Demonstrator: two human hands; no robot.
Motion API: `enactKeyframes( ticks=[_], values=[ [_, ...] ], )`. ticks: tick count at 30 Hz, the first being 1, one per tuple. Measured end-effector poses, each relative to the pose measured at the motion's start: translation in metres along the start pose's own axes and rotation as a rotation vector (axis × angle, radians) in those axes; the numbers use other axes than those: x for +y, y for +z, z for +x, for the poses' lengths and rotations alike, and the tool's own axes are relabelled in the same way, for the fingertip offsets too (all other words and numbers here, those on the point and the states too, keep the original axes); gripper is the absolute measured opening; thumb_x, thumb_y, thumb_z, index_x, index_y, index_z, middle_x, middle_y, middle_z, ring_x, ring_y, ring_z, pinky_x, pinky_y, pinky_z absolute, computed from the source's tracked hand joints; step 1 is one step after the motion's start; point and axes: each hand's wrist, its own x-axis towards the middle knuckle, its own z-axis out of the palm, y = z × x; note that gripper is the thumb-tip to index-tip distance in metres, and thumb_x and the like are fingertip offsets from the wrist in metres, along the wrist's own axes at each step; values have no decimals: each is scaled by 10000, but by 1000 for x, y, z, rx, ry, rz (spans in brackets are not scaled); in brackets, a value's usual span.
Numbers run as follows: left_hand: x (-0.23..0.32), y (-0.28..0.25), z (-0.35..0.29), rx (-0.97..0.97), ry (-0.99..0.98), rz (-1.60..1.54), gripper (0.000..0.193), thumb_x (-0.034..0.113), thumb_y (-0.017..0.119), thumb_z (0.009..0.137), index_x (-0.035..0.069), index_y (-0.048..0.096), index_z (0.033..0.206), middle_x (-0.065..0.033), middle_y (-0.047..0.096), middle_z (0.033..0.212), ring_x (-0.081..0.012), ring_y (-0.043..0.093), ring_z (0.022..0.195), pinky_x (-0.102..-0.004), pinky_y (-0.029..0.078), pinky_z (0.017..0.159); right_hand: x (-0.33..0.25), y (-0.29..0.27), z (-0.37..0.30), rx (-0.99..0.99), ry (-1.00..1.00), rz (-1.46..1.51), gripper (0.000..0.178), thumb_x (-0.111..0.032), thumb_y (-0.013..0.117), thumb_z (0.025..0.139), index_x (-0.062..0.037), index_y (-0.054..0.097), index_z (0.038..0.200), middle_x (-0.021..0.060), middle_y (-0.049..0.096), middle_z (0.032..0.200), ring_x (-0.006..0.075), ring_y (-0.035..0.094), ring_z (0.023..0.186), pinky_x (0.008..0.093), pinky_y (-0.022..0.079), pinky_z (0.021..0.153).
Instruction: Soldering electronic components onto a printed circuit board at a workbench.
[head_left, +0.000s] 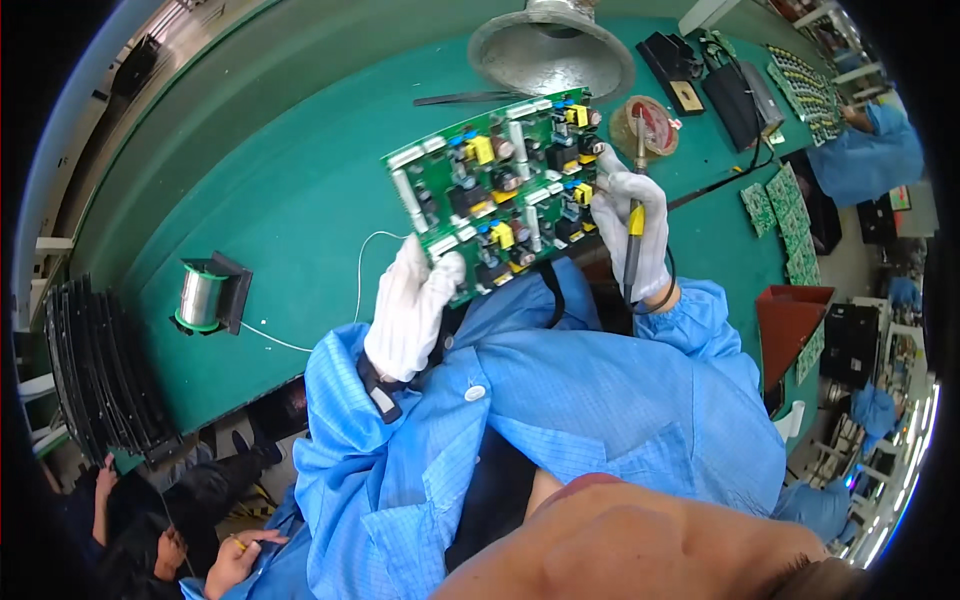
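Observation:
A green circuit board panel [438, 172] is held up above the bench, tilted, with its component side facing me. It carries yellow, black and white parts. My left hand [408, 310], in a white glove, grips its near left edge, with the thumb on the board's face. At the board's right edge is my right hand [645, 215], also gloved, its fingertips touching or very close to that edge. In that same hand is a soldering iron [636, 228] with a yellow and black handle, tip pointing away from me.
A solder wire spool [203, 297] stands left, its wire trailing across the green bench [290, 190]. Behind the board are tweezers [462, 98] and a metal funnel hood [550, 50]. Rightward lie a round dish [632, 142], an iron stand [672, 72], more boards [795, 230] and a red bin [790, 320].

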Motion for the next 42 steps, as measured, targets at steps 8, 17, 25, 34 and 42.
enactKeyframes(
  ticks=[8,17,25,34,42],
  values=[
    [-46,-7,-1,71,-20,-61,333,338,544,1053,38,568,1196,-102,587,889,-253,536,766,-381,448,730,-12,-1,3,-3,-184,-58,479,105,754,866,-78,506,1233,156,695,1157,203,676,900,330,546,781],
    [-55,-12,-1,93,-44,-10,307,307,579,1043,15,569,1138,-34,575,876,-151,526,763,-300,451,710,-13,3,3,-28,-110,108,466,166,673,898,-67,474,1249,282,597,1381,285,643,1255,344,549,944],
    [-54,-13,-3,65,-23,-245,308,327,618,1019,26,572,1068,-21,573,867,-111,555,759,-284,467,685,-16,6,5,-30,74,449,464,161,629,936,-81,441,1284,296,532,1456,277,560,1354,375,499,1066],
    [-49,-10,-1,78,136,141,73,19,567,1013,20,635,1040,-101,612,889,-284,609,763,-364,494,676,-14,2,9,-29,158,509,374,84,614,984,-30,452,1301,138,507,1353,395,470,1434,393,551,1011],
    [-35,-11,-4,39,-137,-262,210,211,535,1087,18,613,1056,-50,574,848,-163,540,713,-324,450,657,-15,3,11,-37,147,534,362,39,605,1008,-37,443,1323,228,523,1435,331,509,1398,391,506,1067]
  ],
)
